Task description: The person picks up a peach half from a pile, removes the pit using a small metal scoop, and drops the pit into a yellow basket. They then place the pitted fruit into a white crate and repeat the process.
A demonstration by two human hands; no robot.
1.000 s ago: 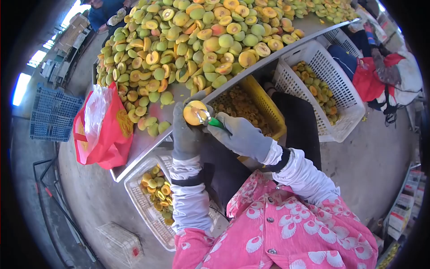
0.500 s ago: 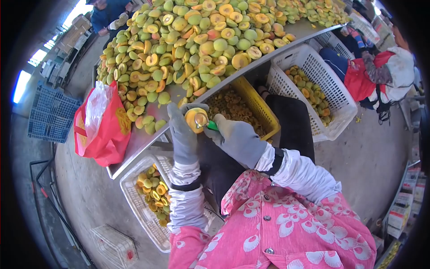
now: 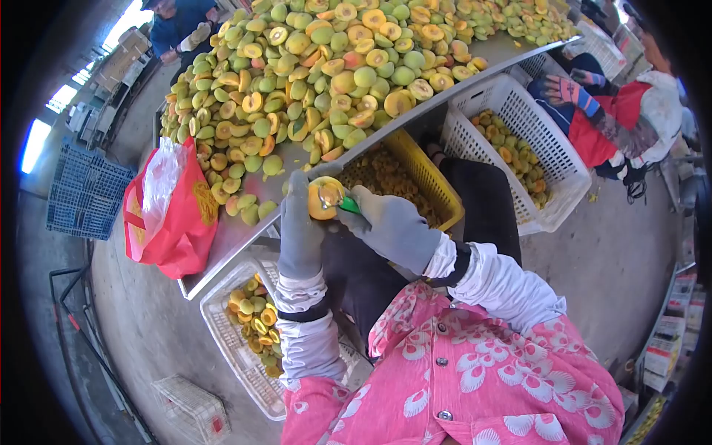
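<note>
My left hand (image 3: pixel 302 233), in a grey glove, holds a halved yellow-orange fruit (image 3: pixel 324 197) with its cut face turned up. My right hand (image 3: pixel 393 226), gloved too, is closed round the green handle of a small tool (image 3: pixel 348 204), whose metal end touches the cut face of the fruit. Both hands are over my lap, just off the table's edge. Beyond them a large heap of halved fruit (image 3: pixel 319 81) covers the metal table (image 3: pixel 256 185). A yellow crate (image 3: pixel 423 174) with small brown pieces stands right behind my right hand.
A white crate of fruit halves (image 3: pixel 222 319) stands at lower left, another white crate (image 3: pixel 571 185) at right. A red bag (image 3: pixel 174 245) rests on the table's left corner. Blue crates (image 3: pixel 81 193) stand farther left. One person (image 3: pixel 174 30) is at upper left, another (image 3: pixel 615 119) at right.
The fruit and both hands have shifted slightly, and the fruit's cut face shows more fully. At right, the other person's gloved hands have moved into clearer view.
</note>
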